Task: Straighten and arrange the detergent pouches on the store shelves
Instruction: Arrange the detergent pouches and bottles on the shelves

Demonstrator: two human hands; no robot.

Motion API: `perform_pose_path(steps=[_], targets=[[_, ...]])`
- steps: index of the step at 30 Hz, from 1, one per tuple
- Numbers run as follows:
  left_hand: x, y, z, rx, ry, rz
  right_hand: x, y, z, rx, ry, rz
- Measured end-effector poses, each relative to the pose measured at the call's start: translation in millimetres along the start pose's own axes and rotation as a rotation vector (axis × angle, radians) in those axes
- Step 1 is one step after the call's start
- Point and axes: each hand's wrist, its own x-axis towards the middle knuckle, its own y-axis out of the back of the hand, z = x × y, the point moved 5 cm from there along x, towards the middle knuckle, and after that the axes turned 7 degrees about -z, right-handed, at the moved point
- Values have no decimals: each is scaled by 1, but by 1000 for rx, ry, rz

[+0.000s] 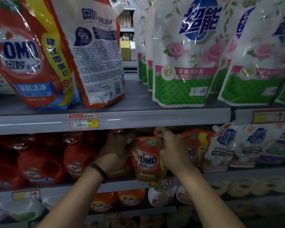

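Now both hands hold a small red pouch (146,160) on the middle shelf (72,188).
The left hand (117,145) grips its upper left side and the right hand (169,148) pinches its top right corner, with the pouch upright at the front lip. Red jugs (79,155) crowd it on the left, an orange pouch (196,145) and white pouches (224,145) on the right. The upper shelf edge (138,119) sits just above the knuckles; up there a bare strip (132,94) parts the big pouches (184,63).
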Motion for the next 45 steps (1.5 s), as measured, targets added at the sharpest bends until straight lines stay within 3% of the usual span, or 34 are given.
perform_pose_path(steps=[16, 19, 23, 36, 45], targets=[[-1, 1, 12, 90, -53, 270, 29, -2, 9, -208, 78, 88], [1, -7, 13, 126, -50, 230, 26, -2, 15, -198, 65, 90], [0, -13, 16, 91, -12, 121, 21, -9, 23, -139, -14, -25], [-2, -12, 20, 99, 31, 80, 29, -7, 29, -23, -141, -136], [-7, -13, 6, 16, 36, 168, 15, 11, 32, 40, -76, 6]])
